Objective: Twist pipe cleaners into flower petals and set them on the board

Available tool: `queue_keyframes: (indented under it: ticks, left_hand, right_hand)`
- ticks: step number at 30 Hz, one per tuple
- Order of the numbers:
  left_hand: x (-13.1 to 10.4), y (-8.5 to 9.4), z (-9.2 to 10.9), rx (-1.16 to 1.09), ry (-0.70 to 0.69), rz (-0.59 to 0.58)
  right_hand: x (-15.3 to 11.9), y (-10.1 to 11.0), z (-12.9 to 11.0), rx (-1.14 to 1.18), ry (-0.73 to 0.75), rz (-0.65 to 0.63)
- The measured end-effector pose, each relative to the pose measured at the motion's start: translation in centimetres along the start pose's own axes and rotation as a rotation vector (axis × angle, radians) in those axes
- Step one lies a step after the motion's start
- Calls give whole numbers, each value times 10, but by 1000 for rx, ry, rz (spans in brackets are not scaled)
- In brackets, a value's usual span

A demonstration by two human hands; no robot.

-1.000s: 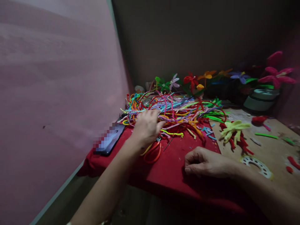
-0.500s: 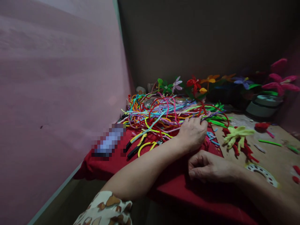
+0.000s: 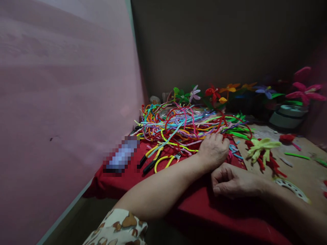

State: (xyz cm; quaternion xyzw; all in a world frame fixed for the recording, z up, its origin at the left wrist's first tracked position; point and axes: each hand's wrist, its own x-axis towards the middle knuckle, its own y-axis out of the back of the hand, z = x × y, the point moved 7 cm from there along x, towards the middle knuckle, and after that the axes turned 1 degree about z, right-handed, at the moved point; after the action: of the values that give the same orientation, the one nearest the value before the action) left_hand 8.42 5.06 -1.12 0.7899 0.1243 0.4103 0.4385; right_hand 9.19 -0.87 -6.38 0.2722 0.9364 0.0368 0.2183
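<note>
A tangled pile of coloured fuzzy stems (image 3: pixel 178 122) lies on the red cloth (image 3: pixel 194 211). My left hand (image 3: pixel 214 149) rests at the pile's front right edge, its fingers curled down; whatever is under them is hidden. Just in front of it, my right hand (image 3: pixel 227 180) lies on its side on the cloth with the fingers curled in, and nothing can be made out inside. Yellow-and-black pliers (image 3: pixel 154 158) and a yellow-handled cutter (image 3: pixel 166 162) lie left of my left forearm. Short blue stem pieces (image 3: pixel 236 151) are right of my left hand.
A blurred-out phone-like object (image 3: pixel 122 154) lies at the left beside the pink wall (image 3: pixel 63 102). Fuzzy flowers (image 3: pixel 212 93) stand behind the pile. On the right board are yellow-green petals (image 3: pixel 264 147), a white ring with holes (image 3: pixel 292 189) and a grey-green pot (image 3: pixel 288 117).
The whole view has shifted slightly, so things appear a little farther right and lower. Both hands keep nearly the same pose and place on the table.
</note>
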Motion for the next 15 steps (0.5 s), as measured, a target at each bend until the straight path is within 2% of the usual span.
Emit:
queue_keyframes:
  ticks: [9,15]
  left_hand:
    - [-1,2,2,-76,-1,81]
    - [-1,0,5,-115,-3,89]
  right_hand:
    - [0,0,4,-17,9,-3]
    - [-6,4,7,-52,-30,32]
